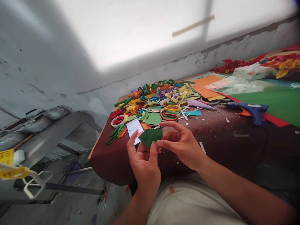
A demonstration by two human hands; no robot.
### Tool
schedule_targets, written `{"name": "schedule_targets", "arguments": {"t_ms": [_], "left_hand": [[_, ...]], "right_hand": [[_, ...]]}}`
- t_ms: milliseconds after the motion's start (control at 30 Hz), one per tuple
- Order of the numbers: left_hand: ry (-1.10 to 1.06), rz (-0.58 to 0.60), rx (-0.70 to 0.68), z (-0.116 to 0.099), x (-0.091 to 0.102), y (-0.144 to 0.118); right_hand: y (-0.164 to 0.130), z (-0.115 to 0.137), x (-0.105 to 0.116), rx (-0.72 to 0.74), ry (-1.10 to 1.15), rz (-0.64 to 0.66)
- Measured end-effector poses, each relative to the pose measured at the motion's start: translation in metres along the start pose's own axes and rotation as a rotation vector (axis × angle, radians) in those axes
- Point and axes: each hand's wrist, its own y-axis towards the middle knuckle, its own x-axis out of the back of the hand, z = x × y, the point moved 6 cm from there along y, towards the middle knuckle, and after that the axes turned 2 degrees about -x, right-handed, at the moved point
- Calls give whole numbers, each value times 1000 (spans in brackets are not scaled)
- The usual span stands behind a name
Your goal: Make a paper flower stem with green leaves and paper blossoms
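Note:
A small piece of green paper [152,137], pointed at its left end, is held up over the table's near edge. My left hand [146,165] grips it from below, with the thumb on its front face. My right hand [181,143] pinches its right side between thumb and fingers. Just behind the paper lies a phone [134,127] with a lit timer on its screen. Beyond it are scissors [169,116] with red and yellow handles, resting among paper scraps. Part of the green paper's back is hidden by my fingers.
Coloured paper strips and flowers [168,90] pile up at the back of the brown-covered table [112,159]. A blue glue gun [254,111] lies right, beside green sheets [269,100]. A round dish of red pieces [117,121] sits left. A grey bench [53,125] stands farther left.

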Motion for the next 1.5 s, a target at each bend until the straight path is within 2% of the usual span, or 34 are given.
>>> {"name": "schedule_targets", "arguments": {"t_ms": [267, 500, 633, 700, 800, 833, 900, 1000, 1067, 1200, 1267, 1367, 1433, 1500], "left_hand": [[81, -10, -17, 0, 0, -4], [60, -11, 14, 5, -2, -3], [-6, 5, 58, 3, 6, 7], [-3, 95, 82, -5, 8, 15], [100, 390, 181, -14, 1, 21], [121, 446, 183, -17, 0, 23], [138, 462, 155, -20, 2, 25], [139, 378, 122, -14, 8, 25], [157, 426, 174, -4, 7, 21], [154, 561, 275, 7, 0, 12], [132, 569, 291, 7, -2, 12], [76, 542, 314, 4, -1, 14], [39, 555, 336, 1, 0, 15], [31, 602, 356, -3, 0, 13]], "right_hand": [[3, -5, 7, -36, 70, -24], [5, -14, 10, -49, 109, -14], [7, -9, 20, -25, 152, -26], [6, 1, 22, 44, 57, 10], [-1, 12, 14, 122, -233, 129], [-3, 13, 10, 132, -307, 147], [-6, 14, 5, 149, -344, 125], [-7, 16, 4, 202, -234, 7], [-7, 16, 4, 232, -199, -37], [-11, 17, 7, 266, -256, -20], [-14, 18, 9, 255, -296, 31], [-21, 24, 4, 258, -451, 259], [-28, 31, -1, 352, -647, 406], [-34, 38, -6, 494, -836, 471]]}}
